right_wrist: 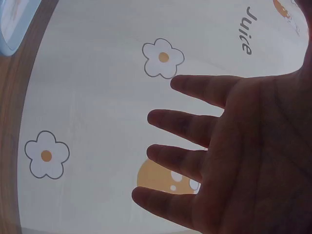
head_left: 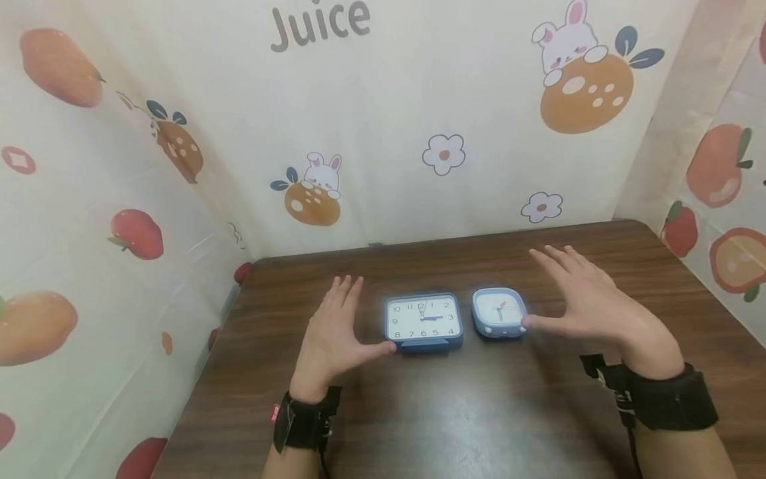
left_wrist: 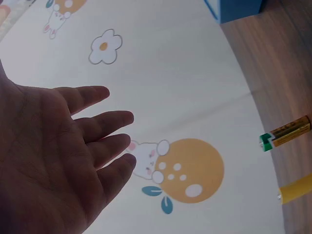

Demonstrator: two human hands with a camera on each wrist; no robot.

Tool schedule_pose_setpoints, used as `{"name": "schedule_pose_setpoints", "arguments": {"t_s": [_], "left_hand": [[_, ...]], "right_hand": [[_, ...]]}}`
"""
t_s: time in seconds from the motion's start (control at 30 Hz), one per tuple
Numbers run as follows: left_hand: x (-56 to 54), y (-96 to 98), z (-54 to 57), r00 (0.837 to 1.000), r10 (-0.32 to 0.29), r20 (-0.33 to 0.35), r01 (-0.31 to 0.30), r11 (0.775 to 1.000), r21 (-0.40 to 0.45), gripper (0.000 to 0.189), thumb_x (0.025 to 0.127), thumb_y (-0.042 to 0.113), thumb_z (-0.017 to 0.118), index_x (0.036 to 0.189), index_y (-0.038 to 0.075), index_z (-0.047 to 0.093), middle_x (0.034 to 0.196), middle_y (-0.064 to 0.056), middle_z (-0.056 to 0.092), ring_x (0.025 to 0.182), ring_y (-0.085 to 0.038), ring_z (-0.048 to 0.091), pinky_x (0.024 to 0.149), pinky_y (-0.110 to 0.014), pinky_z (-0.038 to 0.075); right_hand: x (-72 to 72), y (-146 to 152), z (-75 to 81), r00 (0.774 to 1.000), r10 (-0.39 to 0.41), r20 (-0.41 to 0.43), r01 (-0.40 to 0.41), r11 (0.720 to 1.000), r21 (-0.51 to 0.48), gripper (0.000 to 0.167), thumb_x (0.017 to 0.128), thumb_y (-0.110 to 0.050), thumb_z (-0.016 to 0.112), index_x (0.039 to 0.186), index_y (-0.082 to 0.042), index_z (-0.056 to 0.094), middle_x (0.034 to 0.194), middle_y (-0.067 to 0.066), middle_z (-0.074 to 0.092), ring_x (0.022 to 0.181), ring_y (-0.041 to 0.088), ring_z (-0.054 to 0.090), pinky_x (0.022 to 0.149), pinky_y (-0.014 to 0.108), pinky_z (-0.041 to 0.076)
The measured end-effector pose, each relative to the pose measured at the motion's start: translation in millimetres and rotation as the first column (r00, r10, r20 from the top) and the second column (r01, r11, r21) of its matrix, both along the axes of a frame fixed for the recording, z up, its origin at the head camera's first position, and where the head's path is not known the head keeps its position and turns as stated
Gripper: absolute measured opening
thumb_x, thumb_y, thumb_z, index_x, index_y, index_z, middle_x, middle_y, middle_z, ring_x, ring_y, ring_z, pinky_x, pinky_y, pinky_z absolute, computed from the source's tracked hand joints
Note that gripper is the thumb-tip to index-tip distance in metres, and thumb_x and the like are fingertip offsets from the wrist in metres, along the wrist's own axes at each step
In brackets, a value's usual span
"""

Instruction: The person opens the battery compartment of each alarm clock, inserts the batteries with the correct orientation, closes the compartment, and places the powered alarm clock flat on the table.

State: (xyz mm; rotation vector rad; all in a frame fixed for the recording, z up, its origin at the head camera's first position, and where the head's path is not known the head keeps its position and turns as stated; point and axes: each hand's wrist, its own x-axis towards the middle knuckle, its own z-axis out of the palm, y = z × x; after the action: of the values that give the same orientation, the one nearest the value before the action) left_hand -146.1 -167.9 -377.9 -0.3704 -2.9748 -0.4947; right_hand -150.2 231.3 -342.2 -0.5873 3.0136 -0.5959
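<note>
While left hand (head_left: 332,336) and right hand (head_left: 589,306), fingers spread and gripping nothing, flank larger clock (head_left: 423,319) and smaller clock (head_left: 499,311) on the tabletop (head_left: 467,412), a careless inward nudge might skid one into the other. Larger clock: left, blue rectangular case, white numbered dial. Smaller clock: just right, apart, paler blue, rounded corners. Whether either thumb actually touches: cannot tell.

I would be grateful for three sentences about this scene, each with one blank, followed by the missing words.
1. In size, the clock nearer the right hand is the ____ of the two.
2. The table is coloured ____.
3. The word printed on the backdrop is ____.

Missing words: smaller; brown; Juice.
</note>
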Motion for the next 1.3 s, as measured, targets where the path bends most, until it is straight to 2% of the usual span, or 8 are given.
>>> {"name": "schedule_pose_setpoints", "arguments": {"t_s": [0.17, 0.3, 0.4, 0.6, 0.8, 0.97, 1.17, 1.3], "left_hand": [[-2.4, 1.7, -3.6, 1.000, -0.010, 0.005, 0.010, 1.000, 0.005, 0.115, 0.062, 0.077, 0.068, 0.154, 0.023, 0.023, 0.160, -0.002, 0.023, 0.150, -0.023, 0.014, 0.099, -0.070, 0.034], [-4.0, 4.1, -9.8, 0.999, -0.034, 0.024, 0.033, 0.999, 0.025, 0.113, 0.064, 0.072, 0.071, 0.153, 0.021, 0.024, 0.159, -0.002, 0.027, 0.149, -0.022, 0.017, 0.109, -0.060, 0.032], [-5.9, 7.5, -14.3, 0.997, -0.051, 0.053, 0.048, 0.997, 0.056, 0.109, 0.066, 0.069, 0.072, 0.153, 0.023, 0.024, 0.158, 0.000, 0.030, 0.149, -0.021, 0.020, 0.111, -0.055, 0.031], [-7.6, 11.5, -21.1, 0.990, -0.057, 0.128, 0.040, 0.991, 0.131, 0.104, 0.067, 0.069, 0.070, 0.152, 0.032, 0.023, 0.157, 0.006, 0.031, 0.147, -0.017, 0.024, 0.108, -0.054, 0.036], [-9.7, 10.8, -28.3, 0.983, -0.068, 0.172, 0.028, 0.974, 0.226, 0.101, 0.067, 0.067, 0.073, 0.151, 0.037, 0.024, 0.155, 0.008, 0.033, 0.143, -0.019, 0.033, 0.105, -0.057, 0.039], [-13.7, 10.3, -35.7, 0.975, -0.083, 0.208, 0.025, 0.963, 0.267, 0.103, 0.065, 0.069, 0.073, 0.151, 0.036, 0.025, 0.155, 0.009, 0.034, 0.141, -0.019, 0.034, 0.106, -0.056, 0.038], [-18.0, 10.6, -41.7, 0.963, -0.096, 0.252, 0.018, 0.955, 0.294, 0.105, 0.064, 0.068, 0.075, 0.150, 0.039, 0.022, 0.155, 0.007, 0.032, 0.142, -0.020, 0.033, 0.107, -0.055, 0.037], [-20.0, 11.3, -45.9, 0.955, -0.084, 0.286, -0.002, 0.957, 0.289, 0.107, 0.064, 0.064, 0.078, 0.151, 0.034, 0.023, 0.155, 0.005, 0.032, 0.142, -0.022, 0.034, 0.107, -0.056, 0.037]], "right_hand": [[-0.9, -9, -1.7, 0.999, 0.036, -0.029, -0.036, 0.999, 0.006, 0.108, 0.075, -0.065, 0.069, 0.154, -0.011, 0.018, 0.154, 0.026, 0.024, 0.139, 0.054, 0.018, 0.098, 0.077, 0.019], [-3.4, -30, -10.2, 0.991, 0.091, -0.101, -0.092, 0.996, 0.001, 0.102, 0.076, -0.066, 0.067, 0.151, -0.009, 0.027, 0.152, 0.023, 0.033, 0.136, 0.048, 0.029, 0.102, 0.071, 0.026], [-5.6, -47, -20.2, 0.986, 0.112, -0.124, -0.118, 0.992, -0.047, 0.097, 0.077, -0.061, 0.070, 0.149, -0.009, 0.031, 0.149, 0.019, 0.038, 0.134, 0.042, 0.037, 0.102, 0.065, 0.034], [-6.8, -81, -42.0, 0.989, 0.125, -0.074, -0.137, 0.972, -0.189, 0.093, 0.079, -0.055, 0.071, 0.149, -0.010, 0.030, 0.149, 0.014, 0.038, 0.133, 0.035, 0.041, 0.100, 0.058, 0.042], [-7.6, -102, -60.9, 0.992, 0.124, -0.022, -0.126, 0.960, -0.250, 0.093, 0.078, -0.053, 0.072, 0.150, -0.012, 0.030, 0.151, 0.013, 0.036, 0.137, 0.033, 0.039, 0.105, 0.056, 0.039], [-8.7, -112, -74.8, 0.992, 0.121, 0.028, -0.110, 0.963, -0.245, 0.096, 0.078, -0.057, 0.071, 0.152, -0.015, 0.026, 0.154, 0.018, 0.030, 0.140, 0.038, 0.034, 0.106, 0.059, 0.036], [-9.7, -120, -88.3, 0.995, 0.092, 0.024, -0.084, 0.969, -0.233, 0.094, 0.077, -0.054, 0.072, 0.151, -0.014, 0.028, 0.153, 0.024, 0.028, 0.135, 0.043, 0.037, 0.099, 0.061, 0.041], [-8.2, -124, -94.4, 0.994, 0.098, 0.038, -0.087, 0.969, -0.230, 0.093, 0.078, -0.053, 0.072, 0.150, -0.015, 0.028, 0.154, 0.024, 0.026, 0.135, 0.043, 0.037, 0.099, 0.061, 0.041]]}}
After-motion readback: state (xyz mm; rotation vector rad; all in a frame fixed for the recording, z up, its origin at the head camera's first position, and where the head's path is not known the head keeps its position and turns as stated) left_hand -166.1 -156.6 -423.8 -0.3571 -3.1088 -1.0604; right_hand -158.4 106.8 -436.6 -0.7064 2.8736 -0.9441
